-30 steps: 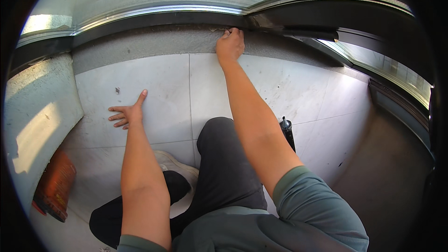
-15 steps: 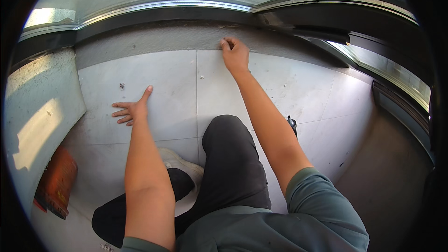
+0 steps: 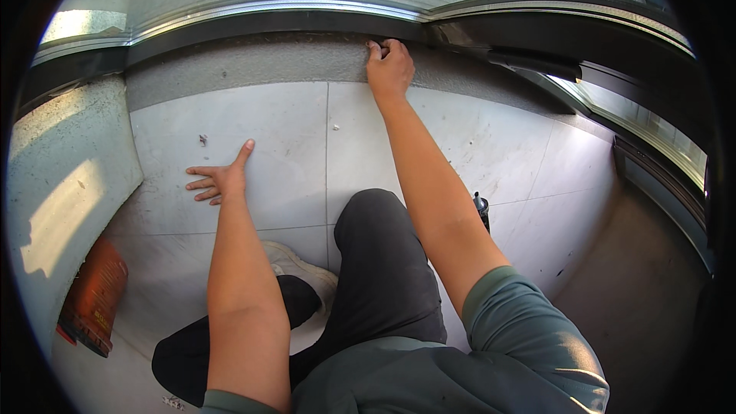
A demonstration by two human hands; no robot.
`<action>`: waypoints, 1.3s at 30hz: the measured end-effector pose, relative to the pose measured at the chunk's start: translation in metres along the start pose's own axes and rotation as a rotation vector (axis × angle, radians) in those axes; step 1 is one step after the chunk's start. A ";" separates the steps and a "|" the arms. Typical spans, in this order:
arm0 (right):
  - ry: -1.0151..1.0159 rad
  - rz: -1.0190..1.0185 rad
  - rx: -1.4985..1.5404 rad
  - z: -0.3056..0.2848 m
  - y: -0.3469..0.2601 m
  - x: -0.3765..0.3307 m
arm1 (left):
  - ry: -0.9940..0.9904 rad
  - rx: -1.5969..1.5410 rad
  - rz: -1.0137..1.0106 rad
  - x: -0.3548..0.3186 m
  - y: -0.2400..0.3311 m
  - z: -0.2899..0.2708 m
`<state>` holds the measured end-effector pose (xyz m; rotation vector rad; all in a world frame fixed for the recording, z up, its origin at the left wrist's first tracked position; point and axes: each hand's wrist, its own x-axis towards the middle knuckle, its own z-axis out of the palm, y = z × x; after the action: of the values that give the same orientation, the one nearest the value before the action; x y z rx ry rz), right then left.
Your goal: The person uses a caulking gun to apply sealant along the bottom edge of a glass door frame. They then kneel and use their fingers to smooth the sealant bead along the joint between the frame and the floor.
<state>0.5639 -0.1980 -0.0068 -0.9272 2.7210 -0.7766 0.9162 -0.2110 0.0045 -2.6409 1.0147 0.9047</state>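
Right hand [image 3: 392,73], curled, contents unclear, seemingly works at the grey strip [image 3: 261,64], next calling for fingertip control; left hand [image 3: 228,180] lies splayed on tiles [image 3: 287,134].

Two bare hands [image 3: 222,180] [image 3: 390,77], one orange-and-black pack [image 3: 97,287], one black narrow-tipped container [image 3: 484,216] and one beige shoe [image 3: 307,267] can be counted.

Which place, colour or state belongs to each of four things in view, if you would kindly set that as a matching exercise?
1. Left hand
2. Right hand
3. Shoe
4. Orange object

A. Off-white
B. Beside the left wall
C. Spread out over pale floor tiles
D. Curled, at the grey strip

Pairs: 1-C, 2-D, 3-A, 4-B
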 end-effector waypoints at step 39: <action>0.003 -0.118 -0.116 -0.003 0.011 0.001 | -0.003 -0.006 0.006 -0.002 0.001 0.000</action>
<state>0.5564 -0.1898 -0.0095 -1.1208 2.7592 -0.6459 0.9142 -0.2110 0.0057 -2.6416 1.0219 0.9140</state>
